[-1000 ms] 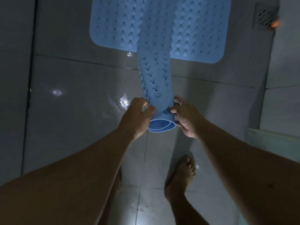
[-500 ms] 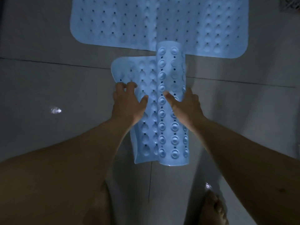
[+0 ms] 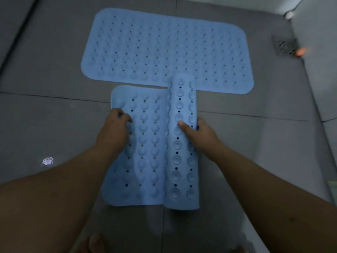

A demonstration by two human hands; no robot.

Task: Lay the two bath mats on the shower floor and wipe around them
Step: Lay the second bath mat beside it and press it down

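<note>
The left hand [image 3: 113, 130] rests on the unrolled left part of the second bath mat [image 3: 145, 152], fingers curled at its left edge, pinning it to the shower floor [image 3: 45, 115]. To the right, the right hand [image 3: 198, 132] grips the part that is rolled up, thumb on top and fingers tucked behind. The first bath mat [image 3: 164, 48] lies flat just beyond, its near edge under the roll's end. By my reading, one mat is laid; the second needs unrolling, and the wiping remains.
</note>
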